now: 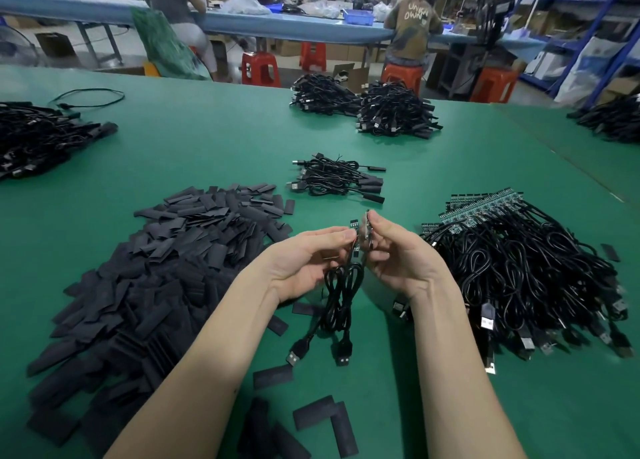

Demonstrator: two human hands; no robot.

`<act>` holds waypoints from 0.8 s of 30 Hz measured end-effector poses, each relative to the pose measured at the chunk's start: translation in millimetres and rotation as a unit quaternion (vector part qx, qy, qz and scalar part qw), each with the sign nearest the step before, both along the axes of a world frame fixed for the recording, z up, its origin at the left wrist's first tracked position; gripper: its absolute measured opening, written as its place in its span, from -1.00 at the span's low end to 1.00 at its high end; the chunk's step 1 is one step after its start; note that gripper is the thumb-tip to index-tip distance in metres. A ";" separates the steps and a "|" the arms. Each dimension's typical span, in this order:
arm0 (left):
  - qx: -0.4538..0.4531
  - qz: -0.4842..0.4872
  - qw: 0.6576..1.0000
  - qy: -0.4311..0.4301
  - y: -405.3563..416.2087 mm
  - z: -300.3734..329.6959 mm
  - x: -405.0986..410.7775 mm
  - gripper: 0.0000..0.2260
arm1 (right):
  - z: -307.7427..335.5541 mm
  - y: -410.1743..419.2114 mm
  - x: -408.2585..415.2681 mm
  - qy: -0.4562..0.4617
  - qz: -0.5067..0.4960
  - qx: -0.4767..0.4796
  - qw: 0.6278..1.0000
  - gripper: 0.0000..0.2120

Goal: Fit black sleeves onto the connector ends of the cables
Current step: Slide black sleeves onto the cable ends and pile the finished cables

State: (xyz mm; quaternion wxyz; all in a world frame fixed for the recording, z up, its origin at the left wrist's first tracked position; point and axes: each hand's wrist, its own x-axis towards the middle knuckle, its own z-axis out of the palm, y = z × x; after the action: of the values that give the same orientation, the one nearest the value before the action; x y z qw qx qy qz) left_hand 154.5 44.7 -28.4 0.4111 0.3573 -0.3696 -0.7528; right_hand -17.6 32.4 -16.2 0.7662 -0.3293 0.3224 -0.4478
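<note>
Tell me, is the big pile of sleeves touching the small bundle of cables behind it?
Apart. The head view shows a strip of bare green table between the sleeves and the cables.

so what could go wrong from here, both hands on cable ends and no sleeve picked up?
1. Each hand, left hand and right hand, pinches a board end, so neither is free to reach the sleeve pile.
2. The two hanging cables loop together and may tangle.
3. Their USB plugs dangle near loose sleeves and could drag them.
</note>
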 end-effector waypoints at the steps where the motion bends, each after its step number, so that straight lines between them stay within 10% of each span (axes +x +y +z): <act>1: -0.010 0.006 1.000 -0.018 -0.4 -1.7 -0.8 -0.58 | 1.1 -1.2 -2.7 0.018 -0.003 -0.013 1.000 -0.86; 4: -0.102 0.073 0.966 -0.226 -3.0 -5.6 -1.3 -0.86 | 11.6 -2.7 -13.6 0.157 -0.022 -0.083 0.984 -0.91; 8: -0.256 0.183 0.826 -0.467 -5.6 -12.0 -7.6 -0.85 | 20.9 -5.6 -22.1 0.268 -0.086 -0.102 0.954 -0.82; 12: -0.195 0.155 0.934 -0.254 -4.6 -8.3 -18.3 -0.93 | 19.2 -8.4 -10.0 0.310 -0.165 -0.084 0.932 -0.88; 17: -0.145 0.157 0.964 -0.156 -2.3 -10.4 -22.4 -0.94 | 24.0 -8.8 3.6 0.362 -0.157 -0.120 0.911 -0.85; 24: -0.106 0.189 0.962 -0.167 -2.8 -8.4 -21.4 -0.93 | 71.5 -23.8 55.4 0.611 -0.122 -0.375 0.687 -0.86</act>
State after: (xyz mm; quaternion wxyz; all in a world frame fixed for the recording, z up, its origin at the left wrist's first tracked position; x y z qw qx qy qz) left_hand 133.1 41.9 -36.7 0.5135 0.4956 -0.4371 -0.5474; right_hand 37.8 8.6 55.3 0.1512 -0.7474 0.5617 -0.3210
